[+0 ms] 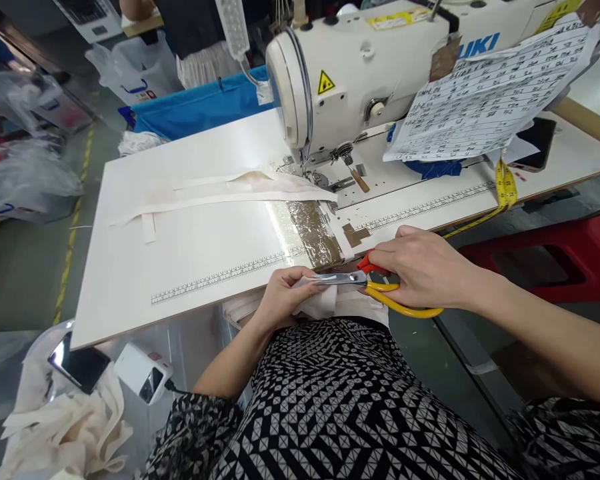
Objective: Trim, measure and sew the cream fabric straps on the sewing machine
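My right hand (420, 267) is closed round the handles of a pair of scissors (405, 307), one loop yellow and the other red-orange. Their metal blades point left, to the fingers of my left hand (285, 297). That hand pinches a strip of white cloth (320, 303) at my lap, just below the table's front edge. The blades lie over or against the cloth; whether they are cutting it I cannot tell. On the white table (220, 233), long pale fabric strips (205, 197) stretch from the left toward the sewing machine's needle area.
A white sewing machine (355, 73) stands at the back, with a handwritten sheet (490, 100) hanging at its right. A yellow tape measure (505, 187) drapes over the table edge. Lower left, cream fabric pieces (75, 427), a phone (80, 363) and a white device (143, 373) lie together. Another person (190, 33) stands behind.
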A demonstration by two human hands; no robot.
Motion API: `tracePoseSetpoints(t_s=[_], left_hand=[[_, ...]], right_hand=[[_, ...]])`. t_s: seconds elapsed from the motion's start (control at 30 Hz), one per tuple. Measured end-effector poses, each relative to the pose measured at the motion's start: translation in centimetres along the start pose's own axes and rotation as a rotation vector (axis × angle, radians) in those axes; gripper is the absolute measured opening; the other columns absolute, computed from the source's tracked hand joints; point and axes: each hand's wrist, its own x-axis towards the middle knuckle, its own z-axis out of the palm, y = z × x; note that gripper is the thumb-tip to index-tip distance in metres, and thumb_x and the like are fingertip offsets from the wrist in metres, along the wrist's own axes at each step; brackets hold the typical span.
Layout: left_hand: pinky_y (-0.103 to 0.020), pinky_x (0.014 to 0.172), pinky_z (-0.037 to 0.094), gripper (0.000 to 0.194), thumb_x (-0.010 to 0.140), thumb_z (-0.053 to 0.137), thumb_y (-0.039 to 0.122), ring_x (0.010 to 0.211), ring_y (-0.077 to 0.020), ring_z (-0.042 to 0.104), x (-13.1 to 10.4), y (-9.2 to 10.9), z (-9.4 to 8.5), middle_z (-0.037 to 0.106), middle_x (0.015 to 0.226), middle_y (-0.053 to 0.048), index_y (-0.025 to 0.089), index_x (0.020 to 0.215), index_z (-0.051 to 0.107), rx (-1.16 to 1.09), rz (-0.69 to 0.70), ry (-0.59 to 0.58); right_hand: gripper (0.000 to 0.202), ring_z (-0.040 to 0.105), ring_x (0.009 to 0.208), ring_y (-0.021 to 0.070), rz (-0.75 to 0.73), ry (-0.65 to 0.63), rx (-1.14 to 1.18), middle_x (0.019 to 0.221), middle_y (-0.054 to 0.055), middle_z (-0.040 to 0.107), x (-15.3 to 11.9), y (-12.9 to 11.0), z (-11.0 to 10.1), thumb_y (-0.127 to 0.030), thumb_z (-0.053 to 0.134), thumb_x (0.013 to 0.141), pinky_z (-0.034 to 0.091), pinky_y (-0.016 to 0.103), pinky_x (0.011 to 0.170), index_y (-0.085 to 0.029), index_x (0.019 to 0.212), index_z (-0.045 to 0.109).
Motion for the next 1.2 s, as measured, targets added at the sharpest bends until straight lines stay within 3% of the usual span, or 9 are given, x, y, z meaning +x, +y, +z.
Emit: tracePoseSetpoints(t_s=[0.4, 0.6, 0.8, 0.97, 1.2], left_hand=[[-0.018, 0.052, 0.04, 0.029, 0.065, 0.085, 0.041, 0.057, -0.0075, 0.052, 0.0, 0.4, 0.2, 0.065, 0.066, -0.001, 0.016, 0.07, 0.072, -0.025, -0.084, -0.05], [-0.019, 0.047, 0.038, 0.034, 0.063, 0.086, 0.044, 0.051, -0.0077, 0.05, -0.3, 0.6, 0.3, 0.06, 0.059, 0.0, 0.016, 0.064, 0.067, -0.067, -0.19, -0.028], [-0.019, 0.051, 0.039, 0.03, 0.066, 0.084, 0.044, 0.056, -0.0076, 0.052, 0.1, 0.5, 0.1, 0.064, 0.065, -0.001, 0.017, 0.069, 0.071, -0.036, -0.136, -0.039], [-0.019, 0.051, 0.035, 0.027, 0.064, 0.085, 0.04, 0.054, -0.0059, 0.046, 0.2, 0.4, 0.4, 0.06, 0.062, 0.002, 0.017, 0.069, 0.072, -0.019, -0.108, -0.035], [-0.018, 0.047, 0.038, 0.03, 0.067, 0.085, 0.043, 0.05, -0.0065, 0.048, -0.1, 0.6, 0.8, 0.061, 0.06, 0.001, 0.016, 0.07, 0.071, -0.076, -0.187, -0.053]], right_hand=[[0.015, 0.045, 0.058, 0.0165, 0.039, -0.019, 0.054, 0.072, 0.004, 0.064, -0.5, 0.2, 0.9, -0.032, 0.06, 0.081, 0.031, 0.036, 0.07, -0.019, 0.074, 0.056], [0.024, 0.042, 0.054, 0.0167, 0.014, -0.022, -0.007, 0.064, 0.003, 0.06, -0.8, 0.6, 1.6, -0.037, 0.051, 0.088, 0.029, 0.034, 0.064, -0.02, 0.072, 0.055], [0.033, 0.047, 0.059, 0.0171, 0.029, -0.045, 0.098, 0.075, 0.002, 0.063, -0.7, 0.9, 2.0, -0.05, 0.045, 0.092, 0.032, 0.034, 0.068, -0.021, 0.075, 0.05], [0.034, 0.047, 0.058, 0.0173, 0.01, 0.005, 0.043, 0.072, 0.003, 0.061, -0.1, 0.5, 1.7, -0.049, 0.044, 0.092, 0.032, 0.035, 0.07, -0.021, 0.073, 0.048], [0.035, 0.043, 0.053, 0.0157, -0.015, 0.043, 0.012, 0.062, 0.002, 0.058, 0.2, -0.1, 2.0, -0.043, 0.044, 0.092, 0.032, 0.033, 0.063, -0.022, 0.065, 0.047]])
